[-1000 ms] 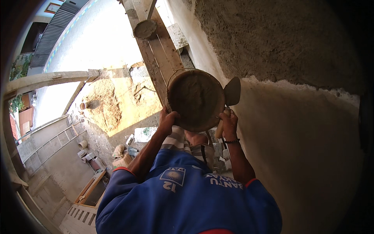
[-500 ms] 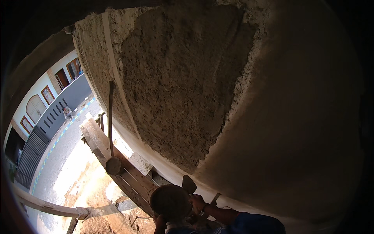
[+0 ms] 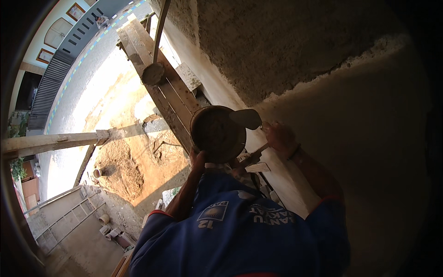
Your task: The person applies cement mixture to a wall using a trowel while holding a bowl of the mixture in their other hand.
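Observation:
In front of my body is a round bucket (image 3: pixel 214 143) with grey, mortar-like material inside, its details dim in shade. My left hand (image 3: pixel 198 158) grips its near-left side. My right hand (image 3: pixel 279 137) is closed round the handle of a trowel (image 3: pixel 249 119); the blade points left and overlaps the bucket's right rim. To the right rises a wall, with a rough, dark mortar patch (image 3: pixel 258 55) above a smoother, paler surface (image 3: pixel 350 120).
A plank scaffold (image 3: pixel 173 99) runs away along the wall, carrying a second round container (image 3: pixel 153 74) and a long batten (image 3: pixel 160 30). A wooden pole (image 3: pixel 55 142) crosses at left. Below lie a sand heap (image 3: pixel 120 161) and a ladder (image 3: pixel 69 221). A person (image 3: pixel 102 21) sits far off.
The view has tilted down, showing more of my body and the ground. My right hand has moved away from the bucket's edge, and the trowel blade now points left across the rim.

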### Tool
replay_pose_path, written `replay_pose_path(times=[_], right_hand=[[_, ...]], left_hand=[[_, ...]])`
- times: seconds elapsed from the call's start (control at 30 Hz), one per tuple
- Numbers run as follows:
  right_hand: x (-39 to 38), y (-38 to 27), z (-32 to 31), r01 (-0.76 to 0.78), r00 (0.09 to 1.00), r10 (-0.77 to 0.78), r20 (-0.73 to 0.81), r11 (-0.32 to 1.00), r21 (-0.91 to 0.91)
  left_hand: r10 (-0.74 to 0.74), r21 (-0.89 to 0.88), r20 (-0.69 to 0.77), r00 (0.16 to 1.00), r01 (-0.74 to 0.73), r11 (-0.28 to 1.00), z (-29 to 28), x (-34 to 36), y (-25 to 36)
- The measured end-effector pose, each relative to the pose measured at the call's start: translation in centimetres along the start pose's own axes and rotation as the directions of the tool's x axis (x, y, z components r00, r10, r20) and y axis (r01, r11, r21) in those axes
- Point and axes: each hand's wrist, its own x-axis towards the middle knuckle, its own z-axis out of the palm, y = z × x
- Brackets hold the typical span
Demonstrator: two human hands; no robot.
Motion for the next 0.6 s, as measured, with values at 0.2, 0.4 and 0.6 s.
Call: replay_pose_path(times=[0.2, 0.4, 0.6], right_hand=[[2.5, -0.7, 4.2, 0.139, 0.983, -0.173, -0.053, 0.909, -0.394], [3.5, -3.8, 10.7, 0.06, 0.967, -0.085, 0.241, 0.992, 0.111], [1.7, -6.1, 11.4, 0.064, 0.95, -0.142, 0.279, 0.96, 0.271]], left_hand=[[-0.039, 0.055, 0.006, 0.999, 0.039, 0.998, -0.9, -0.8, -0.6], [0.026, 0.175, -0.016, 1.0, -0.023, 0.984, -0.2, -1.5, 0.0], [0.021, 0.134, -0.07, 0.997, -0.011, 0.991, -1.2, -2.1, -0.3]])
